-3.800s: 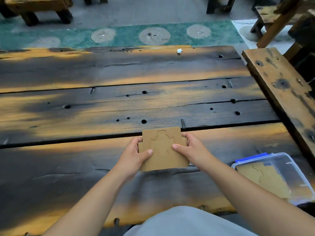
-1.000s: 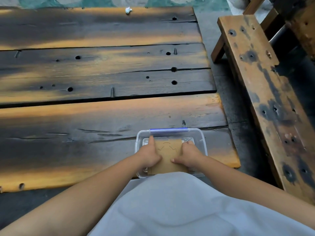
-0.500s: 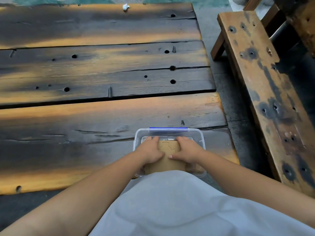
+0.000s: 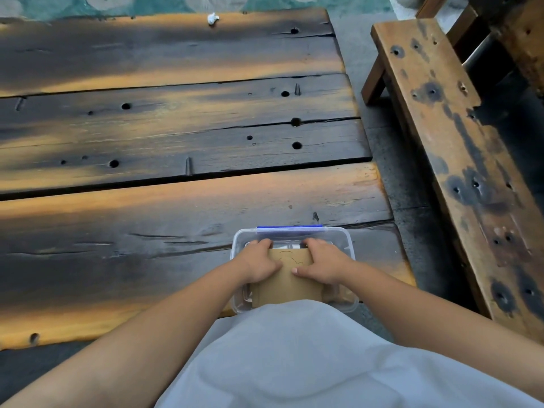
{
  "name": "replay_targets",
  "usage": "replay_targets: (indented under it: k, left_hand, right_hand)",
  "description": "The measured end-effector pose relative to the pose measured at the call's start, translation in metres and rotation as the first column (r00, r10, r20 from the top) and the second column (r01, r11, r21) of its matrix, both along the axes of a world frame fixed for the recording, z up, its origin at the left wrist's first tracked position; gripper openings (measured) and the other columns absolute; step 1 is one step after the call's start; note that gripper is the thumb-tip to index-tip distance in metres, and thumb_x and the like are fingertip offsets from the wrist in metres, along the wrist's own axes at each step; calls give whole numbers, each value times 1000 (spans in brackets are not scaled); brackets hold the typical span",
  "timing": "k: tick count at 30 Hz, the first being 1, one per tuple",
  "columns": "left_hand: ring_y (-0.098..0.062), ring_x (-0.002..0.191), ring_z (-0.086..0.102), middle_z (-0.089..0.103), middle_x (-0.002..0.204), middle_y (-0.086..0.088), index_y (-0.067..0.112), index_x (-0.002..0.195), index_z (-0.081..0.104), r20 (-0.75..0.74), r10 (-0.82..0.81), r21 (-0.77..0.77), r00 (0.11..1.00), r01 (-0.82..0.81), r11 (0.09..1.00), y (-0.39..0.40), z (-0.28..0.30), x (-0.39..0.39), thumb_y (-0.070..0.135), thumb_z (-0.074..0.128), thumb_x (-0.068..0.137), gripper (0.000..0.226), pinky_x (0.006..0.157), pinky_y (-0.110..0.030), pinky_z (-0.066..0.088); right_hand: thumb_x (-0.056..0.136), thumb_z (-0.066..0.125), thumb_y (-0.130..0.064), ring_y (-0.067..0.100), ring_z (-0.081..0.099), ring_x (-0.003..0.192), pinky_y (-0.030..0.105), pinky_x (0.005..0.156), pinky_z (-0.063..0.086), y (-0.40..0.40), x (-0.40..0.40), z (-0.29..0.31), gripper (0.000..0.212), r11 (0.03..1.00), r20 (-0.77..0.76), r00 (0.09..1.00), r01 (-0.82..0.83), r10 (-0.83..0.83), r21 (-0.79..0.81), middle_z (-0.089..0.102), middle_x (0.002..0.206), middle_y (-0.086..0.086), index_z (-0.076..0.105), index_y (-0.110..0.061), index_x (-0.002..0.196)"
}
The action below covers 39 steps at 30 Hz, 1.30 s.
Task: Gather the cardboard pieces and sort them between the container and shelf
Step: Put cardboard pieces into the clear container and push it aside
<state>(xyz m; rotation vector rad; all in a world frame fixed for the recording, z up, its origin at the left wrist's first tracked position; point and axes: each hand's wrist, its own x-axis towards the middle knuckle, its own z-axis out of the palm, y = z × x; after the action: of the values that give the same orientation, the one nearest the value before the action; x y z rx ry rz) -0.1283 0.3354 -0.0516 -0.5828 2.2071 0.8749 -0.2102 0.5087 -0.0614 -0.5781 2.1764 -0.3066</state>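
The fingers point(image 4: 263, 245) of the left hand point(image 4: 260, 265) are curled over the far left corner of a cardboard piece point(image 4: 287, 282), and the thumb is laid flat on its top face. The same piece is gripped on the other side by the right hand point(image 4: 323, 265): its fingers are bent down over the far right corner, and its thumb, nail up, is pressed on the top face near the middle. Faint cut lines are seen on the brown face between the two thumbs.

The cardboard piece is held inside the mouth of a clear plastic container point(image 4: 348, 241), with its far edge low within the walls and its near edge hidden behind a pale grey garment point(image 4: 294, 348). Whether the piece is touching the container's floor cannot be told. More brown cardboard is glimpsed through the near right wall of the container. A blue strip point(image 4: 290, 227) is seen along the container's far rim.

The container is set at the near right corner of a dark, scorched plank table point(image 4: 176, 136), whose boards are marked by round holes and long cracks. A small white crumpled scrap point(image 4: 212, 18) is lying near the table's far edge. A wooden bench point(image 4: 456, 142) with black burn spots is placed to the right, apart from the table, with grey floor between them. A green patterned mat point(image 4: 147, 2) is seen beyond the table.
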Motion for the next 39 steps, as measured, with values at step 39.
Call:
replay_targets:
  k: [39]
  left_hand:
    - [-34, 148, -2, -7, 163, -10, 31, 151, -2, -525, -749, -654, 404, 372, 659, -74, 154, -24, 83, 33, 71, 102, 106, -68, 23]
  right_hand:
    - [60, 23, -98, 26, -1, 151, 59, 115, 17, -30, 79, 138, 116, 909, -722, 616, 416, -315, -42, -9, 165, -2, 3, -32, 154]
